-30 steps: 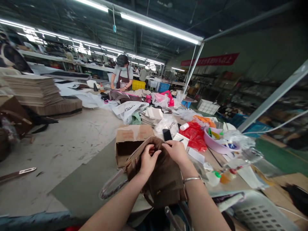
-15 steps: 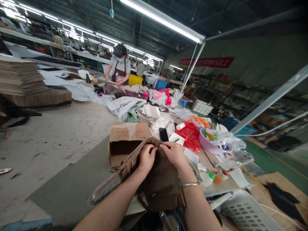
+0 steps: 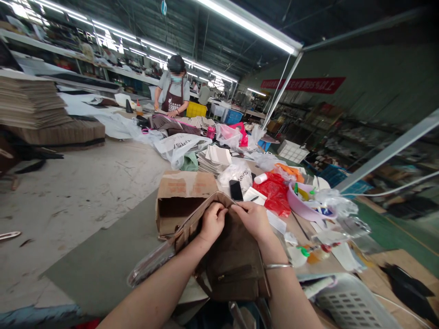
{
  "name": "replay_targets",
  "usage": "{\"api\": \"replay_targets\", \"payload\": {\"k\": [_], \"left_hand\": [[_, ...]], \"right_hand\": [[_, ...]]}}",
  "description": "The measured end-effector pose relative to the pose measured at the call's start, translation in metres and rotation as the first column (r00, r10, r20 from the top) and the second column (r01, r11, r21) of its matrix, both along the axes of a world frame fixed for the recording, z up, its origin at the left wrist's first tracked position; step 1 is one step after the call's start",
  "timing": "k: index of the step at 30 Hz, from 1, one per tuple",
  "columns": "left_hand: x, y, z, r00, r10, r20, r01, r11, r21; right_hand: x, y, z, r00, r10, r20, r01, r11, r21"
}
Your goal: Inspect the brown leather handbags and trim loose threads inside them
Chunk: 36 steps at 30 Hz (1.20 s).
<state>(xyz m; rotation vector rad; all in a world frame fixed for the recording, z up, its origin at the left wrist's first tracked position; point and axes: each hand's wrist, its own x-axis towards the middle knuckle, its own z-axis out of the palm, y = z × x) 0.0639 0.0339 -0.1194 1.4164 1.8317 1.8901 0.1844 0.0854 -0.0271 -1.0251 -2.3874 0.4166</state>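
A brown bag (image 3: 236, 269) lies open toward me at the table's near edge, its lining and a zipped inner pocket showing. Both hands pinch its upper rim close together. My left hand (image 3: 213, 223) is closed on the edge from inside the bag, thumb against fingers. Just right of it, my right hand (image 3: 252, 219) grips the same rim between thumb and fingertips, a bangle on that wrist. Whether anything small sits between the fingertips is too fine to tell. Behind the bag stands an open cardboard box (image 3: 187, 185).
A black phone (image 3: 235, 190), a red plastic bag (image 3: 274, 194) and a lilac basin (image 3: 298, 203) lie to the right. Small bottles (image 3: 297, 256) and a grey basket (image 3: 353, 297) are nearer. Stacked brown sheets (image 3: 30, 103) stand left. Across the table a person (image 3: 174, 89) works.
The view has shifted slightly, so the scene sits a little further right. Both hands keep their pinch on the bag's rim, with only small finger movement.
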Motion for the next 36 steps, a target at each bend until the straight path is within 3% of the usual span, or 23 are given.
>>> {"api": "replay_targets", "payload": {"k": [10,15,19,23,32,36], "left_hand": [[0.002,-0.003,0.000,0.999,-0.003,0.042,0.004,1.000,-0.024],[0.003,-0.002,0.002,0.999,-0.023,0.048,0.025,0.999,-0.023],[0.004,-0.001,0.001,0.998,-0.022,0.050,0.023,0.999,-0.021],[0.005,-0.001,0.000,0.998,-0.024,0.059,0.025,0.999,-0.022],[0.007,-0.003,0.000,0.996,-0.019,0.083,0.021,1.000,-0.018],[0.008,-0.004,0.002,0.995,-0.020,0.093,0.022,1.000,-0.018]], "right_hand": [[0.006,0.003,0.012,0.999,0.044,0.031,-0.043,0.998,-0.050],[0.000,-0.002,0.016,0.980,0.147,-0.132,-0.166,0.975,-0.148],[-0.003,-0.003,0.012,0.989,0.098,-0.114,-0.092,0.994,0.058],[-0.003,-0.004,0.012,0.998,0.068,-0.002,-0.065,0.972,0.224],[-0.006,-0.008,0.018,0.972,0.105,0.211,-0.189,0.883,0.430],[-0.009,-0.008,0.020,0.968,0.121,0.221,-0.214,0.860,0.463]]}}
